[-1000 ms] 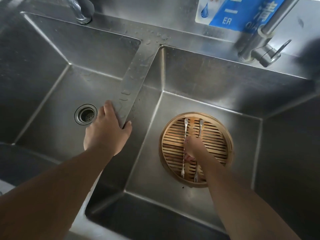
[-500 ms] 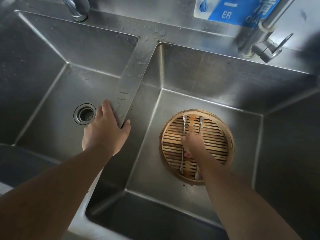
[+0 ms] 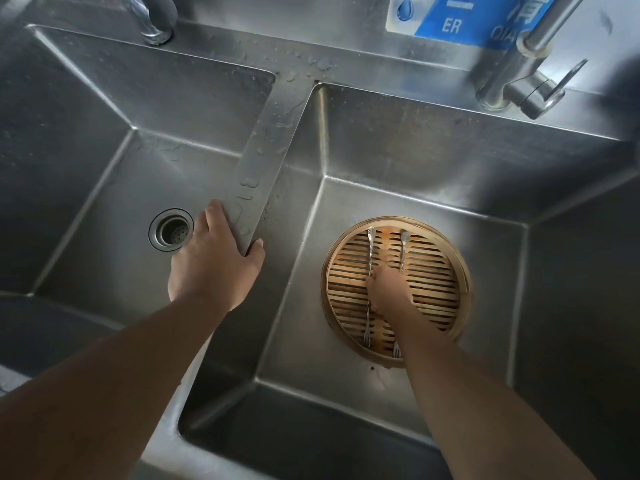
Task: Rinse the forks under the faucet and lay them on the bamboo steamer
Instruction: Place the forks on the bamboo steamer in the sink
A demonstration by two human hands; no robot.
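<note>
The left hand (image 3: 214, 261) grips the wet divider (image 3: 263, 157) between the steel sink's (image 3: 433, 161) two basins. The right hand (image 3: 389, 292) reaches down onto the bamboo steamer (image 3: 436, 271) on the right basin's floor. It covers the middles of two forks (image 3: 370, 247) lying side by side on the slats, and I cannot tell whether it grasps them. A drain (image 3: 171, 230) sits beside the left hand.

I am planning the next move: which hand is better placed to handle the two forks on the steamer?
Right. The right hand is down at the bamboo steamer, over both forks. The left hand grips the sink divider, apart from the steamer.
</note>
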